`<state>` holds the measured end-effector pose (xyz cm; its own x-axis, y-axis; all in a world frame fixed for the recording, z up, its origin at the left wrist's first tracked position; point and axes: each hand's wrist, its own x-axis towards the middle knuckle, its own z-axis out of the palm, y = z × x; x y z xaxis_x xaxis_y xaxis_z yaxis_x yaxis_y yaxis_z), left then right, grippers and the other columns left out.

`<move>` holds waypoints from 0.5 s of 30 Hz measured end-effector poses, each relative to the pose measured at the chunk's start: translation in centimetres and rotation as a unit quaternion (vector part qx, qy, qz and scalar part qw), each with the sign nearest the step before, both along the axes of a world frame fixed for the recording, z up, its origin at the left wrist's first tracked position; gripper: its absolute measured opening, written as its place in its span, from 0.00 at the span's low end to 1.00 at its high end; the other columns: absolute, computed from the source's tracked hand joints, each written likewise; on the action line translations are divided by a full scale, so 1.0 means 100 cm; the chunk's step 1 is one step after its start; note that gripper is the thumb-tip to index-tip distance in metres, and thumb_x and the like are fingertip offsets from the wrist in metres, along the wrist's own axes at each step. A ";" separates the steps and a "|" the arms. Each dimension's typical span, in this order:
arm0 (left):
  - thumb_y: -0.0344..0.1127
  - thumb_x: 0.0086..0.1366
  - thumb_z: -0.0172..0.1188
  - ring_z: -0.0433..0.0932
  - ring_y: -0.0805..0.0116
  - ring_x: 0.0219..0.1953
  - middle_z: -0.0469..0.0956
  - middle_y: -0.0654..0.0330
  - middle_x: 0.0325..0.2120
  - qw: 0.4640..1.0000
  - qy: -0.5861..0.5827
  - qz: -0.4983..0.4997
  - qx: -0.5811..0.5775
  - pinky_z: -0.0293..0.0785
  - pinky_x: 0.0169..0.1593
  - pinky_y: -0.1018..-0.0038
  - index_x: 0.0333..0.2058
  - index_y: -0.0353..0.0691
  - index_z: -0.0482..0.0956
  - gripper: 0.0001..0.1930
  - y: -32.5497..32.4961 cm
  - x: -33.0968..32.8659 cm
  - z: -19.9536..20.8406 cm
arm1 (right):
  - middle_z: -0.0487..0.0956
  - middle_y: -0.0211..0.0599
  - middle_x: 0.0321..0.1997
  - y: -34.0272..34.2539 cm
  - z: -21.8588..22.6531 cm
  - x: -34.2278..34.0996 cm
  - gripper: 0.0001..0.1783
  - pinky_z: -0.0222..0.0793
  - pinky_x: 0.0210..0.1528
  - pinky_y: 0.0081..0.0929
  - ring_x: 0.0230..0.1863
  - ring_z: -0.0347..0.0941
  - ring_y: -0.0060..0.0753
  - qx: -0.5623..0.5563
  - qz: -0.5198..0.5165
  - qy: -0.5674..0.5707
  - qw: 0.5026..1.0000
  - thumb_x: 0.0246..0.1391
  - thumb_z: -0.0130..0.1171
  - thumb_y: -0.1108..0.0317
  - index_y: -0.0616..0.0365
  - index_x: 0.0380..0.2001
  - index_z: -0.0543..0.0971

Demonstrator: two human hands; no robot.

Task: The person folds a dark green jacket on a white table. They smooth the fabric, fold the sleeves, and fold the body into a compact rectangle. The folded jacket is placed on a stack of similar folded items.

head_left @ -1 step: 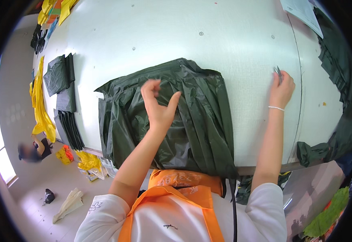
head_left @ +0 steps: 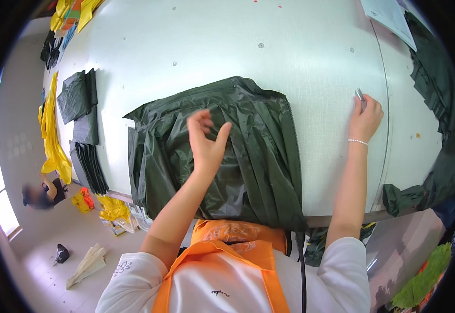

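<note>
A dark green, shiny waterproof-looking garment (head_left: 259,156) lies folded and creased on the white table in front of me, with a zipper running down its right edge. My left hand (head_left: 207,142) is over the middle of it, thumb apart from the slightly curled, blurred fingers, and nothing is in it. Whether that hand touches the fabric I cannot tell. To the right of the garment, my right hand (head_left: 365,116) is closed around small metal thread snips (head_left: 360,94), whose pointed tips stick out away from me. Most of the snips' body is hidden by the fingers.
Stacks of folded dark green pieces (head_left: 85,130) and yellow material (head_left: 53,130) lie along the table's left side. More dark green fabric (head_left: 431,78) lines the right edge, near a white paper sheet (head_left: 389,18). Another person (head_left: 45,194) is at the far left.
My left hand has shifted slightly right and down over the garment, its fingers curling a little. My right hand, still holding the snips, is slightly nearer to me.
</note>
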<state>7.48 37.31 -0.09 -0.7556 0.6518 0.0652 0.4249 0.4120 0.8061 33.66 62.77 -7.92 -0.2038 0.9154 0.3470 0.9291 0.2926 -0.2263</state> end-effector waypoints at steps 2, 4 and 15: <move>0.35 0.57 0.66 0.69 0.75 0.31 0.71 0.58 0.35 0.989 -0.144 0.009 -0.029 0.68 0.34 0.77 0.49 0.33 0.65 0.26 -0.025 0.011 -0.020 | 0.75 0.42 0.45 -0.015 0.011 -0.003 0.17 0.62 0.53 0.37 0.48 0.69 0.42 0.028 0.022 -0.016 0.999 0.57 0.58 0.60 0.57 0.45 0.75; 0.39 0.60 0.64 0.73 0.70 0.37 0.74 0.53 0.40 0.970 -0.219 -0.015 -0.100 0.71 0.41 0.74 0.53 0.29 0.63 0.29 -0.036 0.024 -0.026 | 0.75 0.47 0.46 -0.072 0.020 -0.024 0.22 0.63 0.53 0.40 0.47 0.70 0.45 -0.141 0.128 0.133 0.973 0.56 0.58 0.58 0.61 0.49 0.73; 0.30 0.64 0.53 0.71 0.69 0.49 0.75 0.56 0.46 0.875 -0.447 -0.095 0.161 0.65 0.55 0.75 0.52 0.28 0.66 0.19 -0.107 0.054 0.069 | 0.78 0.29 0.34 -0.238 0.110 -0.038 0.16 0.66 0.45 0.22 0.39 0.69 0.20 -0.670 0.146 0.539 0.489 0.63 0.48 0.62 0.65 0.38 0.78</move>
